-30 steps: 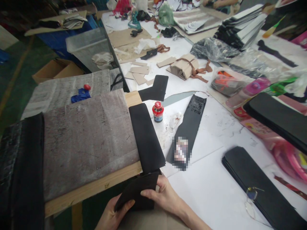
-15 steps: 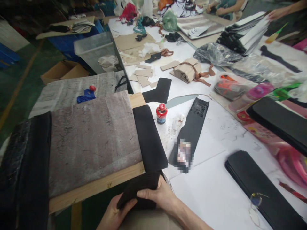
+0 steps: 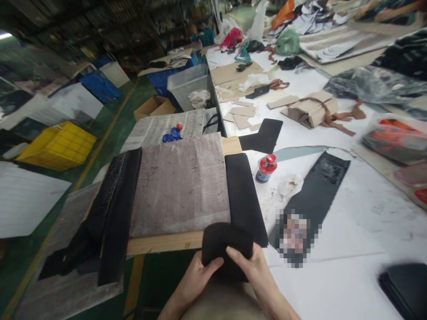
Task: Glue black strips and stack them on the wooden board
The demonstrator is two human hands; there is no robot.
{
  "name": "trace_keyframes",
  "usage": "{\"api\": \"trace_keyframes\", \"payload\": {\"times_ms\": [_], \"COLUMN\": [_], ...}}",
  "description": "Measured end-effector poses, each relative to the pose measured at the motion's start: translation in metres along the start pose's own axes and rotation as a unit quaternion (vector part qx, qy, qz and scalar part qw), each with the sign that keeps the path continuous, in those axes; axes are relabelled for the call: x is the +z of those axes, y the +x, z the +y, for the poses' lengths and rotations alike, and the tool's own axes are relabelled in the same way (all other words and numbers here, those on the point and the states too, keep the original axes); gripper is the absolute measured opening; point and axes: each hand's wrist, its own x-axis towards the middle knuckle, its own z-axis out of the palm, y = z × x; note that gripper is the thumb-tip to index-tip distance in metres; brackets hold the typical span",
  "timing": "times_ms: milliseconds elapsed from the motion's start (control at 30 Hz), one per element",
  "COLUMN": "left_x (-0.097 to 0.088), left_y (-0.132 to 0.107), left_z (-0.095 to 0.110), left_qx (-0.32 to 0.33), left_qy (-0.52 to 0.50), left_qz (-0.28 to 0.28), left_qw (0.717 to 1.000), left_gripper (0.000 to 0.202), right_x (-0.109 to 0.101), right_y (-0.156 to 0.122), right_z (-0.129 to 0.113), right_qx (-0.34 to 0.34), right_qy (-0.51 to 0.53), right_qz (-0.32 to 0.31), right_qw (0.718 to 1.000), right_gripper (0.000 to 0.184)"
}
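Between my hands is a black flat piece with a rounded top edge [image 3: 227, 238], perhaps several layers; I cannot tell whether it is fabric or leather. My left hand [image 3: 202, 276] grips its left side, thumb on the near face. My right hand [image 3: 258, 271] grips its right side, thumb likewise on top. Just beyond lies a stack of black strips [image 3: 245, 200] on the right edge of a stained grey-brown board [image 3: 180, 186]. More black strips [image 3: 120, 213] hang over the board's left edge. A wooden bar [image 3: 163, 245] runs along its front.
On the white table [image 3: 333, 289] to the right stand a small red-capped bottle [image 3: 267, 168] and a black strip [image 3: 330, 182] with a blurred patch. A tied bundle of cardboard pieces [image 3: 310, 109] lies farther back. A yellow crate [image 3: 56, 144] is on the floor at left.
The view has swung left, so things on the table appear farther right. My hands have turned the black piece more upright, with its broad face toward me. Both still hold it.
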Motion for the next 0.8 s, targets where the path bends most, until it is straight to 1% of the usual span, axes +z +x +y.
{"api": "trace_keyframes", "payload": {"times_ms": [33, 67, 100, 233, 333, 367, 400, 433, 467, 500, 533, 567, 600, 667, 700, 733, 767, 800], "left_x": [0.002, 0.003, 0.004, 0.006, 0.005, 0.004, 0.002, 0.001, 0.0, -0.001, -0.002, -0.002, -0.002, -0.002, -0.003, -0.004, -0.006, -0.009], "left_y": [0.0, 0.0, 0.001, 0.002, 0.003, 0.003, 0.002, 0.001, 0.001, 0.0, -0.001, -0.001, 0.0, 0.002, 0.004, 0.006, 0.007, 0.008], "left_z": [0.0, 0.0, 0.0, -0.004, -0.011, -0.013, -0.015, -0.016, -0.018, -0.018, -0.019, -0.018, -0.018, -0.015, -0.013, -0.011, -0.009, -0.009], "left_qx": [-0.003, -0.007, -0.011, -0.02, -0.012, -0.01, -0.009, -0.008, -0.008, -0.008, -0.007, -0.006, -0.006, 0.004, 0.015, 0.028, 0.043, 0.058], "left_qy": [-0.013, -0.026, -0.04, -0.098, -0.123, -0.118, -0.105, -0.086, -0.065, -0.049, -0.038, -0.032, -0.034, -0.058, -0.072, -0.086, -0.097, -0.104], "left_qz": [-0.016, -0.027, -0.032, -0.001, 0.016, 0.02, 0.024, 0.031, 0.037, 0.047, 0.06, 0.073, 0.079, 0.069, 0.054, 0.031, 0.009, -0.014], "left_qw": [1.0, 0.999, 0.999, 0.995, 0.992, 0.993, 0.994, 0.996, 0.997, 0.998, 0.997, 0.997, 0.996, 0.996, 0.996, 0.995, 0.994, 0.993], "left_gripper": [0.038, 0.039, 0.04, 0.046, 0.049, 0.05, 0.05, 0.05, 0.05, 0.049, 0.049, 0.048, 0.048, 0.048, 0.048, 0.047, 0.046, 0.046], "right_x": [0.002, 0.004, 0.005, 0.013, 0.015, 0.014, 0.013, 0.011, 0.009, 0.006, 0.004, 0.003, 0.004, 0.007, 0.01, 0.014, 0.017, 0.02], "right_y": [0.002, 0.004, 0.006, 0.01, 0.01, 0.009, 0.008, 0.007, 0.006, 0.005, 0.006, 0.006, 0.007, 0.01, 0.01, 0.01, 0.009, 0.008], "right_z": [-0.001, -0.002, -0.003, -0.004, 0.003, 0.006, 0.011, 0.015, 0.019, 0.022, 0.023, 0.024, 0.023, 0.019, 0.017, 0.014, 0.012, 0.01], "right_qx": [0.069, 0.117, 0.143, 0.151, 0.147, 0.125, 0.083, 0.025, -0.04, -0.098, -0.136, -0.138, -0.105, 0.02, 0.078, 0.119, 0.139, 0.14], "right_qy": [0.059, 0.102, 0.129, 0.157, 0.124, 0.092, 0.048, -0.005, -0.06, -0.106, -0.131, -0.131, -0.106, -0.009, 0.041, 0.078, 0.098, 0.102], "right_qz": [0.016, 0.025, 0.032, 0.046, 0.053, 0.058, 0.055, 0.041, 0.016, -0.014, -0.043, -0.061, -0.063, -0.028, -0.007, 0.008, 0.019, 0.024], "right_qw": [0.996, 0.988, 0.981, 0.975, 0.98, 0.986, 0.994, 0.999, 0.997, 0.989, 0.981, 0.98, 0.987, 0.999, 0.996, 0.99, 0.985, 0.985], "right_gripper": [0.038, 0.043, 0.046, 0.045, 0.042, 0.04, 0.035, 0.03, 0.026, 0.023, 0.023, 0.023, 0.024, 0.029, 0.034, 0.038, 0.042, 0.044]}}
